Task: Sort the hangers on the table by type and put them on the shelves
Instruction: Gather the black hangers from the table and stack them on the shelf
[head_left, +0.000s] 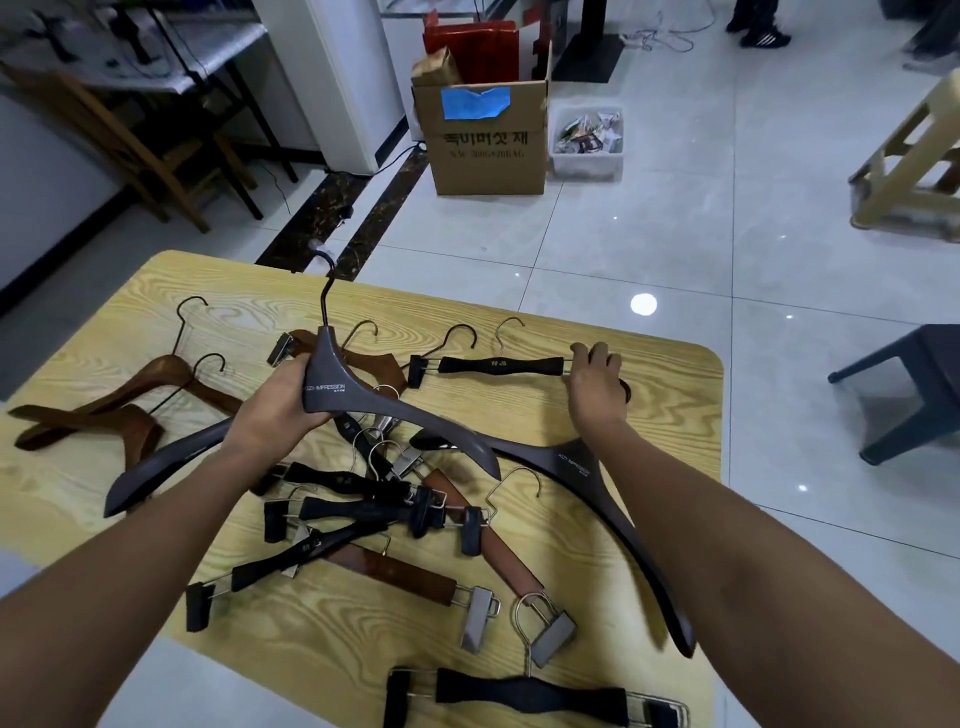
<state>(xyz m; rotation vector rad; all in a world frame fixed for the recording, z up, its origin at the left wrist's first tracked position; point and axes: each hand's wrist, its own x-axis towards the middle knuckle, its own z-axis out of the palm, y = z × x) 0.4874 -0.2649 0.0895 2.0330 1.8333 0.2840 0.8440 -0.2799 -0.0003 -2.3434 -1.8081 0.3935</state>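
We hold a grey coat hanger (332, 379) in our left hand (280, 402) and rest our right hand (597, 371) on a black clip hanger (498, 365).

Our left fingers are clamped round the grey hanger's neck just below its hook, holding it tilted over the middle of the yellow wood-grain table (675, 415). At 2 o'clock our right fingers curl over the right end of the black clip hanger, which lies flat near the far edge. A second grey coat hanger (576, 462) lies at 4 o'clock, brown wooden coat hangers (140, 421) lie at 9 o'clock, and a tangle of clip hangers (363, 501) sits at the centre. A cardboard box (488, 150) stands on the floor at 12 o'clock.
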